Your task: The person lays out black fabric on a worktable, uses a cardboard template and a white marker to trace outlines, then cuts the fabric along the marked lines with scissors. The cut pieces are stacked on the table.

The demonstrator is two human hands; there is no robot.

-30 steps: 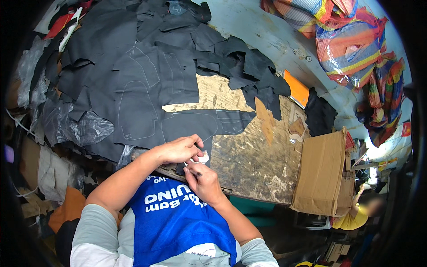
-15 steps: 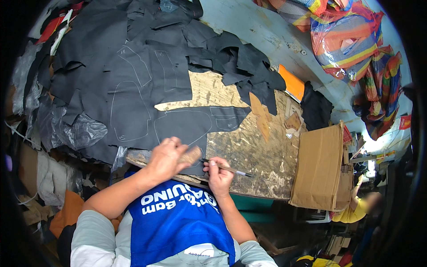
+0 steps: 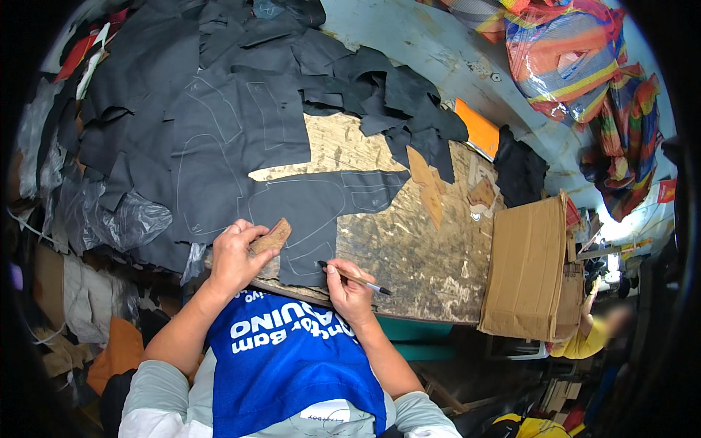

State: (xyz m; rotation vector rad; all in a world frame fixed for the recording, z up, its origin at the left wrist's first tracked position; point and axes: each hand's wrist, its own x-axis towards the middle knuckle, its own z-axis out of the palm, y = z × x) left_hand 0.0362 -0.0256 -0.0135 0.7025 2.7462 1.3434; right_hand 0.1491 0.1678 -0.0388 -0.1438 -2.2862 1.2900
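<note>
My right hand (image 3: 350, 290) is closed round a marking pen (image 3: 367, 283), its dark tip touching the black leather sheet (image 3: 296, 201) near the table's front edge. A small brown pattern piece (image 3: 272, 238) is gripped between the thumb and fingers of my left hand (image 3: 237, 255), raised a little over the leather. Pale outlines are drawn on the sheet: a large rounded shape, narrower ones at its right and a fresh curved one beside the pen tip. More outlined shapes show on the black leather (image 3: 208, 168) to the left.
A scuffed wooden board (image 3: 423, 255) lies under the leather. Tan pattern pieces (image 3: 426, 186) and an orange folder (image 3: 478, 130) lie to the right. A cardboard box (image 3: 522, 270) stands at the right edge. Clear plastic (image 3: 135, 219) is bunched at the left. A person in yellow (image 3: 584, 339) is farther right.
My left hand has moved left with the pattern piece, off the area by the pen, uncovering the curved outline. My right hand has shifted slightly left with the pen.
</note>
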